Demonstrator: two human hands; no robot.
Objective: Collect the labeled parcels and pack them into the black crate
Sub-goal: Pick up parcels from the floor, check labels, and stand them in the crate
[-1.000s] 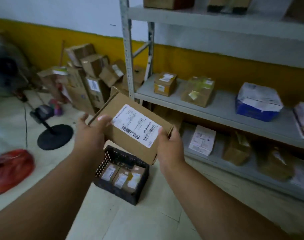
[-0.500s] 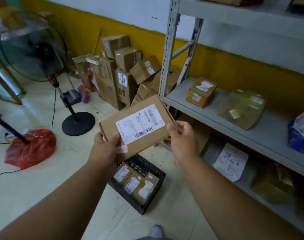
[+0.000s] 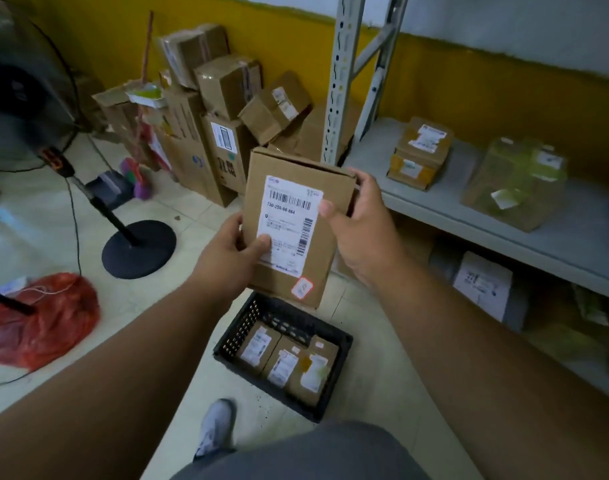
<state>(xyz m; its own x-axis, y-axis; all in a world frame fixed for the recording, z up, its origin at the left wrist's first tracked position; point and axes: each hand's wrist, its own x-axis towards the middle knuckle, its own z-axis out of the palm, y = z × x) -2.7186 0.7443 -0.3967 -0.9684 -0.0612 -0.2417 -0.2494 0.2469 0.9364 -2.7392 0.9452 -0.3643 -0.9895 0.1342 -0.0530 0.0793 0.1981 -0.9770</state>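
I hold a flat brown cardboard parcel (image 3: 330, 188) with a white barcode label upright in front of me. My left hand (image 3: 232, 256) grips its lower left edge, thumb on the label. My right hand (image 3: 360, 226) grips its right edge. Directly below on the floor sits the black crate (image 3: 240, 332), with three labeled parcels (image 3: 289, 362) lying side by side inside. More labeled parcels rest on the grey shelf (image 3: 445, 209): a small taped box (image 3: 422, 152) and a box wrapped in yellowish tape (image 3: 514, 183).
A pile of cardboard boxes (image 3: 226, 109) stands against the yellow wall. A standing fan's black base (image 3: 138, 249) and a red plastic bag (image 3: 50, 320) lie on the floor at left. A white parcel (image 3: 481, 284) sits on the lower shelf. My shoe (image 3: 214, 429) is beside the crate.
The parcel has turned from lying sideways to upright, label facing me. My view has dropped and shifted, so the crate now sits directly under the parcel.
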